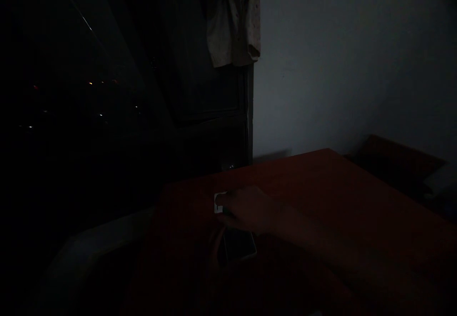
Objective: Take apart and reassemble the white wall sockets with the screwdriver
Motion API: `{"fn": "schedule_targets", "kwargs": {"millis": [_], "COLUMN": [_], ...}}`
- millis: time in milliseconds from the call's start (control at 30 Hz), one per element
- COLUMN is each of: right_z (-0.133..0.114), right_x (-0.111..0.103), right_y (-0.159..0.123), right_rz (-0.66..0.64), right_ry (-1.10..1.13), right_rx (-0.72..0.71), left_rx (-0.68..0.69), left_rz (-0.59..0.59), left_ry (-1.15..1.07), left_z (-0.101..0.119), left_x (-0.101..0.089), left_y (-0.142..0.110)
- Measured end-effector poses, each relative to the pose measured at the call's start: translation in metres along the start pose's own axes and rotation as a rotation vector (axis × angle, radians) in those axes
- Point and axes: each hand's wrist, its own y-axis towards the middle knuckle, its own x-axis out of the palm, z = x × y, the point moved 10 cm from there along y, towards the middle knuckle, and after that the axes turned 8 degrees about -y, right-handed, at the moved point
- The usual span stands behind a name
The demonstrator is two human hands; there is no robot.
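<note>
The right hand (250,210) is reaching over a reddish tabletop (307,178), covering part of a small white square piece (220,209) that's lying just beyond a dark smartphone-like slab (240,245) (can't tell if it's pinching, too dark). I'm guessing light, stiff; edges are looking grippiest.
</note>
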Motion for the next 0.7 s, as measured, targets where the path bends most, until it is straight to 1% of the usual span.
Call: {"fn": "schedule_targets", "kwargs": {"millis": [133, 200, 267, 333, 400, 500, 567, 600, 700], "right_z": [-0.0057, -0.0039, 0.0009, 0.0031, 0.0018, -0.002, -0.0034, -0.0023, 0.0042], "right_x": [0.0018, -0.0011, -0.0039, -0.0031, -0.0002, 0.0035, 0.0027, 0.0012, -0.0025], "right_y": [-0.0041, -0.0055, -0.0056, -0.0046, -0.0031, -0.0034, -0.0051, -0.0058, -0.0063], "right_rz": [-0.045, -0.016, 0.024, 0.036, 0.029, 0.003, 0.0, 0.009, 0.043], "right_ry": [0.087, 0.071, 0.014, -0.027, -0.021, 0.065, 0.117, 0.124, 0.089], "right_rx": [-0.08, -0.042, 0.035, 0.071, 0.041, -0.049, -0.078, -0.064, 0.04], "left_rx": [0.01, 0.014, 0.019, 0.022, 0.024, 0.024, 0.019, 0.016, 0.002], "left_rz": [0.009, 0.014, 0.018, 0.02, 0.02, 0.02, 0.019, 0.017, 0.004], "left_ry": [-0.007, -0.012, -0.016, -0.018, -0.019, -0.017, -0.014, -0.011, 0.002], "left_z": [0.0015, 0.0021, 0.0027, 0.0034, 0.0041, 0.0053, 0.0059, 0.0062, 0.0069], "left_x": [-0.0015, -0.0021, -0.0024, -0.0025, -0.0027, -0.0033, -0.0034, -0.0033, -0.0023], "left_y": [0.0004, 0.0006, 0.0008, 0.0012, 0.0016, 0.0018, 0.0013, 0.001, -0.0003]}}
